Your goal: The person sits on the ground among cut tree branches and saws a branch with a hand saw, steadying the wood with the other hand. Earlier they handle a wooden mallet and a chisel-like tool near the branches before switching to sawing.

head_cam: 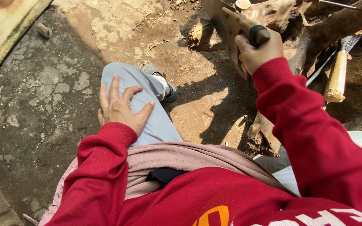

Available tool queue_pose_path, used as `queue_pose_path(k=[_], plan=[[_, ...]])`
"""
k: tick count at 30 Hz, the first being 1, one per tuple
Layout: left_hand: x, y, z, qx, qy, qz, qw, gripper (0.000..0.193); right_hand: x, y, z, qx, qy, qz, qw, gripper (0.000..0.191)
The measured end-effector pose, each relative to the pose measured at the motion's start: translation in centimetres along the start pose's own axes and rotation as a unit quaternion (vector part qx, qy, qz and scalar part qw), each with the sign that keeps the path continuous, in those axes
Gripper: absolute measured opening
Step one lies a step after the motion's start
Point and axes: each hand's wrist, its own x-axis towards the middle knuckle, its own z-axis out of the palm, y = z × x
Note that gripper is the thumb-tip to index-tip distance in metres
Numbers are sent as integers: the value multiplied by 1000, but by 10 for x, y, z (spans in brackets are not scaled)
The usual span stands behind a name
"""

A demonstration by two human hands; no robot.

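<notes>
Underfoot, cracked grey concrete ground (34,96) fills the left of the view, giving way to bare brown dirt littered with wood chips toward the top. Against the upper right edge lies a heavy, gnarled tree stump (315,29) with twisted roots, half in shadow. Nearer the camera, the person's bent leg in light blue-grey trousers (147,104) reaches out over the ground, ending in a grey sandal (156,71) planted on the dirt.

Gripped in the right hand (258,50) is a hand saw (231,29): fingers are curled tight around its dark grip, which sits in a pale wooden handle, and the broad blade runs up out of the top of the frame, close against the stump. How the blade meets the wood cannot be made out, since it is cut off by the edge.

Resting on the thigh, the left hand (120,109) lies flat with fingers spread and holds nothing.

Off to the right, a tool with a pale wooden handle (337,77), possibly a file or chisel, leans against the stump.
</notes>
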Motion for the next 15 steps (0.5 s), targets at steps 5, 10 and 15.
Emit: queue_pose_path(k=[5, 10, 15], plan=[[-4, -1, -1, -5, -6, 6, 1000, 53, -90, 4, -58, -52, -9, -70, 996, 39], [0, -2, 0, -3, -1, 7, 1000, 51, -32, -3, -30, -20, -11, -37, 999, 41], [2, -1, -2, -9, -8, -7, 1000, 52, 21, -16, 0, 12, -24, -88, 996, 28]])
